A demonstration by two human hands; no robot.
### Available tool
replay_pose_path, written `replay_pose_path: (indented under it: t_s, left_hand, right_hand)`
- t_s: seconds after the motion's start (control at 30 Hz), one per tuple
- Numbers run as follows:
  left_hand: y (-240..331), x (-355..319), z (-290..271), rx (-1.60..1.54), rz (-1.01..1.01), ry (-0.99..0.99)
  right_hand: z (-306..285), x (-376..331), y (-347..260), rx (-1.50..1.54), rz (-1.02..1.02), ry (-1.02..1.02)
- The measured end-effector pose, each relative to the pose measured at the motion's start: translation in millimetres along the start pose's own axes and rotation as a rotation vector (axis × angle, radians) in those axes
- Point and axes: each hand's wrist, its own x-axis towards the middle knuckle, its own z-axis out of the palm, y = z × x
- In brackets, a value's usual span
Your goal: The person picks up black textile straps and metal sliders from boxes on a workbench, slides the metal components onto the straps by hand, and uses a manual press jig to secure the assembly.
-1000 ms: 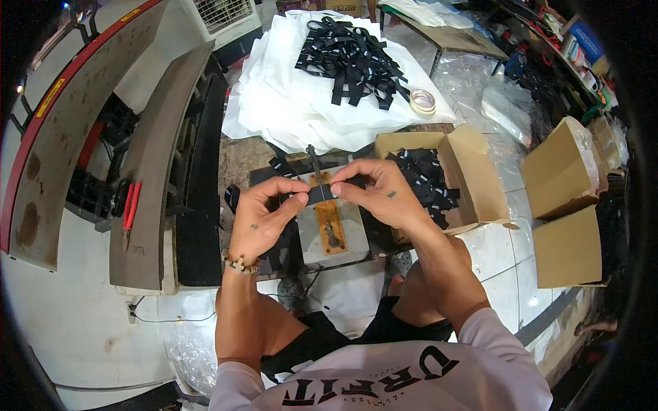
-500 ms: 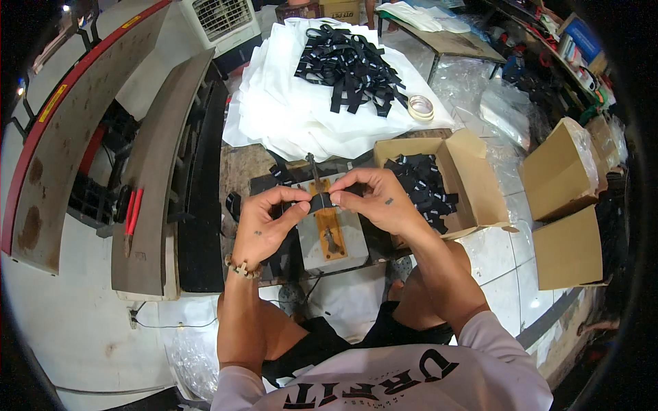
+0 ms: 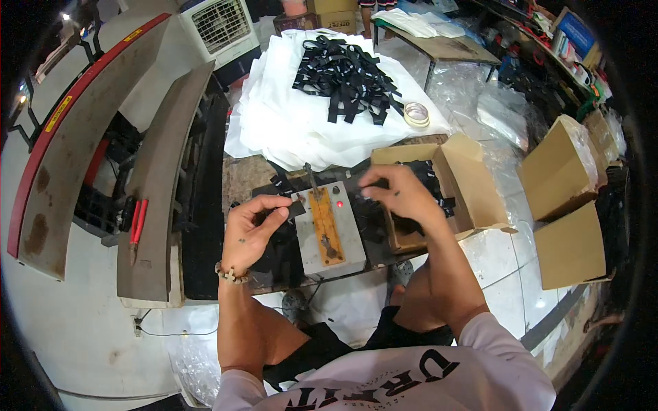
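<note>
My left hand point(image 3: 255, 226) pinches a small black fabric strip point(image 3: 297, 209) between thumb and fingertips, at the left edge of a grey box-shaped device point(image 3: 353, 240). The device has an orange-brown plate point(image 3: 324, 222) with metal parts along its top, and a red light point(image 3: 340, 204) glows beside it. Over the left rim of an open cardboard box point(image 3: 473, 181) hovers my right hand point(image 3: 401, 192), slightly blurred, fingers curved with a gap between thumb and forefinger. Nothing shows in that gap. Cut black pieces point(image 3: 447, 205) lie inside the box, partly hidden by this hand.
Beyond the device, a heap of black strips point(image 3: 346, 79) and a tape roll point(image 3: 416, 114) rest on stacked white sheets point(image 3: 267, 123). Red-handled pliers point(image 3: 138, 226) lie on a long board point(image 3: 157, 171) at left. More cardboard boxes point(image 3: 569, 246) stand at right.
My hands have separated. The right let go of the black strip and moved right to the box; the left drew the strip slightly left, off the device's plate. The red light is now visible.
</note>
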Motion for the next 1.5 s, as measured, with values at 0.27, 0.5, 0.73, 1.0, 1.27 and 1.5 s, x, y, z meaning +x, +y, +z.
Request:
replay_pose_path:
  t_s: [0.27,0.5,0.73,1.0,1.27,1.5]
  left_hand:
    - [15.6,-6.7,0.2,-0.027,0.067,0.012]
    - [29.1,-15.8,28.6,-0.098,0.248,-0.084]
    - [25.9,-10.9,11.1,-0.168,0.108,-0.063]
    - [12.4,-3.4,20.6,-0.129,0.148,-0.075]
    - [9.6,-0.6,21.8,-0.050,0.063,-0.042]
    - [5.3,1.7,19.7,-0.020,0.012,-0.057]
  right_hand:
    - [-29.5,-9.0,33.9,-0.430,0.244,0.092]
    - [30.2,-11.6,-85.2,0.607,-0.031,-0.037]
    - [15.5,-10.1,-76.9,0.569,0.001,0.002]
    - [30.8,-4.8,-64.7,0.548,-0.004,-0.002]
    - [38.1,-1.7,-60.5,0.525,0.105,-0.006]
    - [41.6,0.0,-54.6,0.439,0.134,0.003]
